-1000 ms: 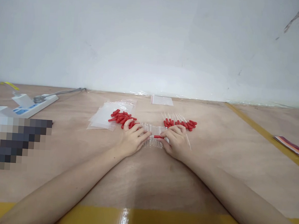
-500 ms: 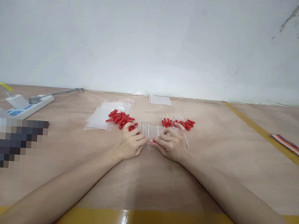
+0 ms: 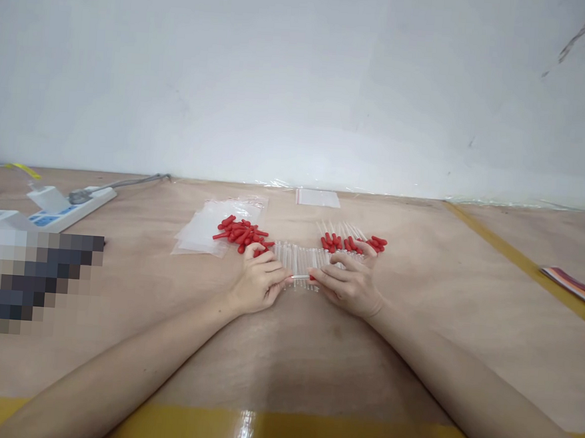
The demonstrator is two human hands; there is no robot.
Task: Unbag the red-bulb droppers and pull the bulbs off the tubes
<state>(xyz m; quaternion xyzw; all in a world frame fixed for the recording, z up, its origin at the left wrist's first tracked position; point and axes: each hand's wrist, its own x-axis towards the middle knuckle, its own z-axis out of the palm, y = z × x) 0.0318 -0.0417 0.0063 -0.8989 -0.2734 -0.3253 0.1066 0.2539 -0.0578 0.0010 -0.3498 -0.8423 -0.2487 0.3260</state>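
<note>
A thin clear dropper tube point(image 3: 300, 277) lies level between my two hands. My left hand point(image 3: 263, 280) is closed, its thumb and fingertips pinching the tube's left end. Closed at the other end, my right hand point(image 3: 351, 284) has a red rubber bulb point(image 3: 312, 275) at its fingertips, mostly covered by them. Beneath and behind the hands lies a row of clear dropper tubes point(image 3: 297, 256) side by side. A heap of red rubber bulbs point(image 3: 241, 232) is beside my left hand. Several droppers with red bulbs point(image 3: 332, 240) lie behind my right hand, tubes pointing away.
Flat clear plastic bags point(image 3: 199, 229) are stacked behind the red heap, and another small bag point(image 3: 318, 198) lies near the wall. On the left is a white power strip point(image 3: 80, 207) with plugs and a cable. A striped packet point(image 3: 575, 289) lies far right by yellow tape.
My right hand has shifted right, away from my left fingertips. The tube and a bit of the red bulb now show between them. The whole view has moved slightly.
</note>
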